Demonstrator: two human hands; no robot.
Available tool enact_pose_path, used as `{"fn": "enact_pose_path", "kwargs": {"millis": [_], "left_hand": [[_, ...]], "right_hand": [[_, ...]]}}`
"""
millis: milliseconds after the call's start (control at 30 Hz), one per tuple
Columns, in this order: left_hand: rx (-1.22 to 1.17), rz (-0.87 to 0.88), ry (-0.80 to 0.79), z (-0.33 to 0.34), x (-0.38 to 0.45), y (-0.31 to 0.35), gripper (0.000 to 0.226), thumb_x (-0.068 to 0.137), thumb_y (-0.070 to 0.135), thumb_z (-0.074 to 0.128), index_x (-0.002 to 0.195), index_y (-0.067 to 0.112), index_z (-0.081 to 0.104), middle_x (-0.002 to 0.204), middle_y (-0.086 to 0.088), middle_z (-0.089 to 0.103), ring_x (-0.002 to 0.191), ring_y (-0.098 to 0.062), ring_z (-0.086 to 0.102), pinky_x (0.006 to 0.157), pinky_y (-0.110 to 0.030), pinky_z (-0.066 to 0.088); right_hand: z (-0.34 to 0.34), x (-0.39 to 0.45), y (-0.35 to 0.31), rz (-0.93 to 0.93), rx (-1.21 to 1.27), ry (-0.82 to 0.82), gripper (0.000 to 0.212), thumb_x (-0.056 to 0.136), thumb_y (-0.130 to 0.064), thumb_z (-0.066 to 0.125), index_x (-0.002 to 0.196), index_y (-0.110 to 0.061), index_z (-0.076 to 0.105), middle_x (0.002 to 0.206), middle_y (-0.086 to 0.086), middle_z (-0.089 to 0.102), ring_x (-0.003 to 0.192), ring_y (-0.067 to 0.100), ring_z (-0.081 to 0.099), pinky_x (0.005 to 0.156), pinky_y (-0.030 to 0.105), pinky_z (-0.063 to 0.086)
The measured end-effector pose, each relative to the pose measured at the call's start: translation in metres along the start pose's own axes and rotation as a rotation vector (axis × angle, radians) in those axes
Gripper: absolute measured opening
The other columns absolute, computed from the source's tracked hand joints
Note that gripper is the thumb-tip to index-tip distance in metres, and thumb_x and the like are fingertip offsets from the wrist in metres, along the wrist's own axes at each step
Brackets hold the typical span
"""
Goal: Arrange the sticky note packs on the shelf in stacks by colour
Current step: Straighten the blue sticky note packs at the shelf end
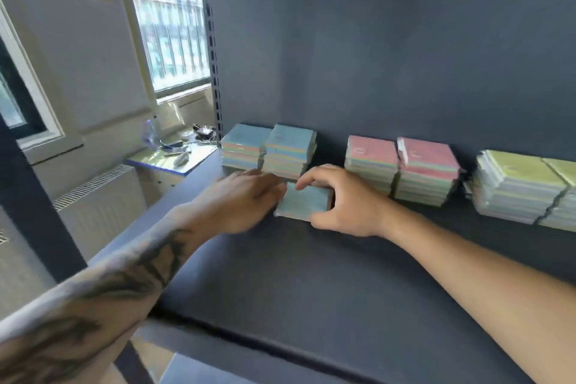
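Green stacks (530, 190) cut off rightward.

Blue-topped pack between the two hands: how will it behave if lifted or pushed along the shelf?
The blue-topped pack looks like a flat, squared block, so probably stiff and not apt to roll or tip. It seems to lie flat on the smooth dark shelf, so a push would likely slide it. Right hand and left hand flank it; likely light.

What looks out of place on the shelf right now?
One blue-topped pack lies apart in front of the blue stacks, held between the left hand and right hand. The pink stacks and green stacks look orderly.
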State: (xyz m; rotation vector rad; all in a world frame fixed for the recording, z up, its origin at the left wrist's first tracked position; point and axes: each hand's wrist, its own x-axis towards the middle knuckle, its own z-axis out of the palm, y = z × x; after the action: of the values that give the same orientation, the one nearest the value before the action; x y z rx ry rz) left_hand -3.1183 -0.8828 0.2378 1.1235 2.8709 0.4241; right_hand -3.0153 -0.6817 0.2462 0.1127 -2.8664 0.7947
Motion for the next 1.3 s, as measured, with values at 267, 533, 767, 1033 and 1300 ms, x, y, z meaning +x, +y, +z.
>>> {"fn": "enact_pose_path", "kwargs": {"millis": [267, 533, 767, 1033, 1300], "left_hand": [[-0.102, 0.013, -0.003, 0.01, 0.005, -0.01, 0.053, 0.103, 0.055, 0.039, 0.155, 0.047, 0.033, 0.164, 0.014, 0.034, 0.151, -0.013, 0.026, 0.121, -0.039, 0.019], [-0.25, -0.036, 0.007, 0.009, 0.004, -0.009, 0.052, 0.07, 0.059, 0.051, 0.116, 0.036, 0.056, 0.124, 0.012, 0.061, 0.116, -0.017, 0.05, 0.103, -0.039, 0.037], [-0.303, 0.042, 0.101, 0.009, 0.002, -0.024, 0.042, 0.068, 0.074, 0.051, 0.079, 0.035, 0.058, 0.091, 0.012, 0.059, 0.089, -0.014, 0.055, 0.09, -0.043, 0.049], [-0.343, 0.113, 0.092, 0.007, -0.005, -0.026, 0.027, 0.069, 0.065, 0.046, 0.083, 0.053, 0.065, 0.107, 0.017, 0.063, 0.109, -0.01, 0.056, 0.103, -0.045, 0.044], [0.183, 0.003, 0.079, -0.006, -0.021, -0.049, 0.047, 0.086, 0.065, 0.024, 0.12, 0.046, 0.051, 0.143, 0.02, 0.047, 0.134, -0.013, 0.042, 0.108, -0.045, 0.034]], "right_hand": [[0.006, 0.0, 0.014, -0.004, -0.067, 0.07, 0.054, 0.077, -0.043, 0.083, 0.125, -0.035, 0.06, 0.132, -0.021, 0.049, 0.123, -0.001, 0.047, 0.108, 0.021, 0.037], [0.012, 0.0, 0.013, 0.067, -0.088, 0.082, 0.05, 0.075, -0.047, 0.077, 0.121, -0.036, 0.059, 0.122, -0.015, 0.051, 0.113, 0.008, 0.051, 0.101, 0.028, 0.043], [0.013, -0.003, 0.002, 0.094, -0.123, -0.006, 0.048, 0.068, -0.054, 0.055, 0.115, -0.042, 0.057, 0.108, -0.021, 0.052, 0.111, 0.013, 0.045, 0.101, 0.035, 0.04], [0.015, -0.001, -0.02, 0.123, -0.213, -0.076, 0.048, 0.08, -0.063, 0.069, 0.12, -0.046, 0.05, 0.12, -0.014, 0.052, 0.118, 0.015, 0.041, 0.103, 0.035, 0.036], [0.001, 0.006, -0.036, 0.061, -0.262, -0.086, 0.047, 0.07, -0.062, 0.076, 0.109, -0.05, 0.055, 0.12, -0.017, 0.062, 0.107, 0.017, 0.057, 0.091, 0.033, 0.048]]}}
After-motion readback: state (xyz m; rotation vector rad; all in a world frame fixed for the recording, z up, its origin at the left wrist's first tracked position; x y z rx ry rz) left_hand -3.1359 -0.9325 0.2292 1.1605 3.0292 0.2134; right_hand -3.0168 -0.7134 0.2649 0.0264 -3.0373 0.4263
